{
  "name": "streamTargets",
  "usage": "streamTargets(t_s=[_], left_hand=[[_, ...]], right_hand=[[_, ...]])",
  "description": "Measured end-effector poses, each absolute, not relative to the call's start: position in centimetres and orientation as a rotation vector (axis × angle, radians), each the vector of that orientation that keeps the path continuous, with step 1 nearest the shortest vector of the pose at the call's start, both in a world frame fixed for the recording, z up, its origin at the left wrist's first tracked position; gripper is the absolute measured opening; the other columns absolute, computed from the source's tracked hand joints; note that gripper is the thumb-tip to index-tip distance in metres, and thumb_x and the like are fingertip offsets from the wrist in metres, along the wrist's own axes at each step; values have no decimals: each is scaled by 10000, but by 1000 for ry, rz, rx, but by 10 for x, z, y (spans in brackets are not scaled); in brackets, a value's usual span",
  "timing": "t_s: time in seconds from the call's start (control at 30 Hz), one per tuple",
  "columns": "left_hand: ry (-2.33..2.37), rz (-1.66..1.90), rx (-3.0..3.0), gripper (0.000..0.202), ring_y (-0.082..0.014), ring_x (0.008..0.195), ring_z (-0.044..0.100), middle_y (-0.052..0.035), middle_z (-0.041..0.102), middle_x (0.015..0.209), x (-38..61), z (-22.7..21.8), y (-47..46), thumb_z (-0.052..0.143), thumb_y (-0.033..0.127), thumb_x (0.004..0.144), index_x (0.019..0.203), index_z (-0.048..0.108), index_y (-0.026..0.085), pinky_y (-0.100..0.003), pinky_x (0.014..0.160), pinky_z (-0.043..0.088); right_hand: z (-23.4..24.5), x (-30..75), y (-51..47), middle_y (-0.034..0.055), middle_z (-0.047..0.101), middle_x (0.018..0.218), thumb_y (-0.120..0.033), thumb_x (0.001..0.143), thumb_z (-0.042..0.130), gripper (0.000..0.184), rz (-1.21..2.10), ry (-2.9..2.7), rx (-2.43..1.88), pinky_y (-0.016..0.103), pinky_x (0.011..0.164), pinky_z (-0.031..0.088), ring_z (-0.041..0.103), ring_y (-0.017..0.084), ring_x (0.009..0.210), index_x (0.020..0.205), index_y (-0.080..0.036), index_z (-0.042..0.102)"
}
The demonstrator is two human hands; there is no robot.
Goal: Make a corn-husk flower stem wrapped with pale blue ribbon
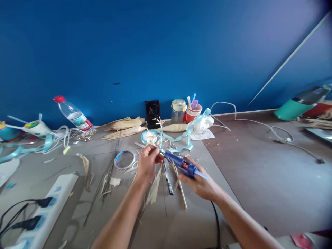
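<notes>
My right hand (201, 183) is wrapped around a blue hot glue gun (176, 160), with a clear glue stick (202, 174) poking out of its back. The gun's nozzle points left, close to the fingertips of my left hand (148, 160). Those fingers are pinched at the base of a thin upright stem (160, 135) topped with frayed pale husk strips. A light blue ribbon (177, 149) trails from near the stem and loops off to the right. Where exactly the nozzle and ribbon meet is too small to tell.
Around my hands lie a tape roll (125, 159), a pen (168, 180), a wooden stick (181, 190), thin wires and corn husks (127, 123). Behind stand a phone (153, 112), a jar (178, 111) and a paper cup (193, 113). A bottle (77, 119) and power strip (49, 207) are leftward.
</notes>
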State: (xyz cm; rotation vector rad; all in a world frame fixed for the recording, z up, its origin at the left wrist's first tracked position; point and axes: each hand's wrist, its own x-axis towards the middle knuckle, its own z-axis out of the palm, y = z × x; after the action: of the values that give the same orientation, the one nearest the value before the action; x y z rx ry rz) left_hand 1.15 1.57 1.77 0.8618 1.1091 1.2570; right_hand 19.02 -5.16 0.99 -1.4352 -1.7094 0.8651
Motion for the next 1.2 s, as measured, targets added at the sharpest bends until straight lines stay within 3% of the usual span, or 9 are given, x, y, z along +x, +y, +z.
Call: streamTargets(t_s=[0.17,0.43,0.6,0.7,0.83,0.97,1.1,1.2], left_hand=[[1123,1250,852,165,-98,485,549,19,562,520,13,20,14,640,266,662,733,551,147,-207,488,421],[1112,1266,835,178,-95,502,545,16,574,546,11,19,15,651,272,657,732,543,151,-216,507,426],[1118,1272,792,167,-83,501,539,33,554,550,11,22,16,647,253,659,755,554,154,-207,506,417],[1111,1273,781,178,-85,503,547,37,557,557,11,21,16,657,256,649,757,556,157,-209,505,424],[1108,1283,785,194,-81,503,548,39,558,560,12,20,15,672,263,644,756,559,152,-201,496,425],[1079,1284,764,209,-79,500,545,46,553,548,13,22,14,687,265,629,738,549,152,-195,490,422],[1068,1285,754,223,-79,496,542,45,550,541,14,22,13,700,270,617,724,544,152,-199,492,421],[1051,1290,754,232,-80,498,543,44,551,547,14,22,13,706,276,610,715,538,155,-202,494,420]], right_hand=[[17,190,-49,8,581,757,-379,775,572,264,945,-1720,-1403,269,635,471,540,155,671,954,-186,559],[13,196,-52,23,585,757,-389,768,570,251,883,-1738,-1468,276,637,470,563,184,720,927,-196,578],[35,210,-52,18,550,832,-385,804,540,193,826,-1775,-1444,271,654,466,548,155,715,876,-206,542],[39,224,-52,49,535,934,-370,809,532,219,703,-1856,-1529,296,698,465,553,164,751,952,-204,537],[22,247,-53,105,502,998,-388,802,530,390,380,-1926,-1776,325,718,464,555,186,762,1122,-167,504],[1,262,-54,121,491,956,-420,814,500,394,69,-1999,-2103,343,684,445,551,209,733,1098,-149,540],[-9,269,-54,128,500,946,-447,829,467,413,21,-2047,-2265,345,669,421,553,205,706,1086,-134,547],[-9,276,-56,145,524,993,-443,802,502,439,59,-2107,-2246,388,727,414,565,264,841,1118,-140,543]])
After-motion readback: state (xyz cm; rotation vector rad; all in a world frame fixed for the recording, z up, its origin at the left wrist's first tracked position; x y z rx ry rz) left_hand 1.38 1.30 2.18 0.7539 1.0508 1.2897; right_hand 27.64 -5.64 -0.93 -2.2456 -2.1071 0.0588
